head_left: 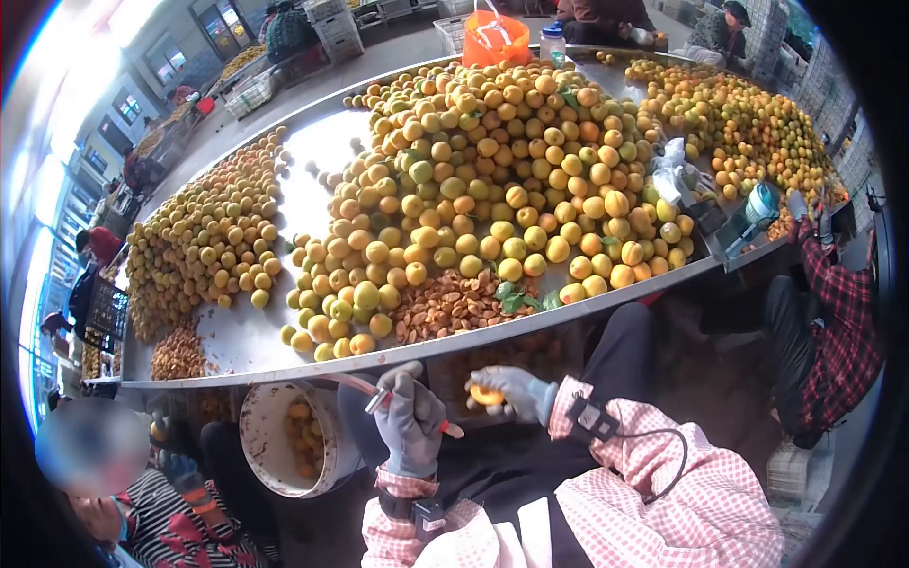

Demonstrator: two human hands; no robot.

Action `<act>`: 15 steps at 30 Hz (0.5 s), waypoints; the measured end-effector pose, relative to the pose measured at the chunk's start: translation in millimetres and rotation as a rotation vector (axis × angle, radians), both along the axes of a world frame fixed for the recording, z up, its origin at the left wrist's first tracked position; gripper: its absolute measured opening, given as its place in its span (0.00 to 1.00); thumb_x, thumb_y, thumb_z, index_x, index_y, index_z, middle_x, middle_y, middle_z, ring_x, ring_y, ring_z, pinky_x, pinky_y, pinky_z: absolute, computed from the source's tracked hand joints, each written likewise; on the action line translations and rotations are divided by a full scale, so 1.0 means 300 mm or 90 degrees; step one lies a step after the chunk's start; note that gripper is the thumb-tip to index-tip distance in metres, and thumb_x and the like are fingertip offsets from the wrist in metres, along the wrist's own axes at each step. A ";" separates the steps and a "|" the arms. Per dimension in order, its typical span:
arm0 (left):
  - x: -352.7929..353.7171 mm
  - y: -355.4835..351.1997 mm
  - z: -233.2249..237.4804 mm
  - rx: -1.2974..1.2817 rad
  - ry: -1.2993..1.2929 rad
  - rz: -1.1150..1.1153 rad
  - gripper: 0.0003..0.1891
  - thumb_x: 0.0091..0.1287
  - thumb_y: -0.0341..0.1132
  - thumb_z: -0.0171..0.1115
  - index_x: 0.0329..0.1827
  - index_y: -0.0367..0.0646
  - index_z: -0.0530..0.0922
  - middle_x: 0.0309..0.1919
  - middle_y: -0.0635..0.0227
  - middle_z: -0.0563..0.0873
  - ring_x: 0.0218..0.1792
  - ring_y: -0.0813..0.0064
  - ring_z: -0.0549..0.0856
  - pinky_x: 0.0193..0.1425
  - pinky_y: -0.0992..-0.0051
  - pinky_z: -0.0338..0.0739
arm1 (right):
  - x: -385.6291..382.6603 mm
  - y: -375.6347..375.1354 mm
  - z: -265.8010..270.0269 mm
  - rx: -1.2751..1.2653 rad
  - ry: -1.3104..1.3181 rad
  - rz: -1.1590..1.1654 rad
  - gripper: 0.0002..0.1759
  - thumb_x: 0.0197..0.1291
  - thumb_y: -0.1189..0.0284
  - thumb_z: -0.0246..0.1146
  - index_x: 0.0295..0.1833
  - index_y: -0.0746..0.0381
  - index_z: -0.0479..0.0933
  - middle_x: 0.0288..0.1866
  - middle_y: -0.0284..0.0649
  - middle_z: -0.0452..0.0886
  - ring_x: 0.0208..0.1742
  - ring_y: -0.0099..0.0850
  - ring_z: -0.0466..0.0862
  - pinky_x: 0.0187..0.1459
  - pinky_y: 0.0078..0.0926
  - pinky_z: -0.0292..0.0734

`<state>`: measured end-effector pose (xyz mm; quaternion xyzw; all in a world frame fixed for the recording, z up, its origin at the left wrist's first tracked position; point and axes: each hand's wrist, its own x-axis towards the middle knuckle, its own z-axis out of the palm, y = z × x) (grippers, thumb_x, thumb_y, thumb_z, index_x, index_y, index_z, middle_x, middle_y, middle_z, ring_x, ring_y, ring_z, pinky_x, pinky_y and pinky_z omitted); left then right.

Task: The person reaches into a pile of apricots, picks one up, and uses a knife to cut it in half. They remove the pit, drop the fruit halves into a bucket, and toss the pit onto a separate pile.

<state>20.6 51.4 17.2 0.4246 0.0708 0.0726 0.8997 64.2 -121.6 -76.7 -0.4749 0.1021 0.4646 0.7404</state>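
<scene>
My left hand (410, 426), in a grey glove, is closed around a thin tool. Its reddish-orange tip (454, 431) pokes out on the right side, and a pale, narrow length (348, 381) extends left toward the table edge; the middle is hidden by the fingers. My right hand (519, 392), gloved the same way, pinches an orange-yellow apricot (487, 395) just right of the left hand. Both hands are over my lap, below the table rim. A large heap of apricots (492, 161) covers the metal table, with brown pits (456, 301) at its front.
A white bucket (254, 431) holding apricot pieces (305, 437) stands left of my knee. The metal table's edge (454, 345) runs ahead of me. Co-workers sit at left and right. An orange bag (494, 43) and a jar (552, 45) stand behind the heap.
</scene>
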 end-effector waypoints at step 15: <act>0.070 -0.056 -0.323 0.183 0.329 -0.271 0.10 0.69 0.35 0.63 0.46 0.38 0.81 0.25 0.79 0.79 0.20 0.90 0.72 0.22 0.86 0.64 | 0.618 -0.212 0.212 -0.594 -0.767 -0.234 0.18 0.58 0.65 0.66 0.51 0.62 0.79 0.47 0.45 0.83 0.45 0.40 0.83 0.48 0.34 0.78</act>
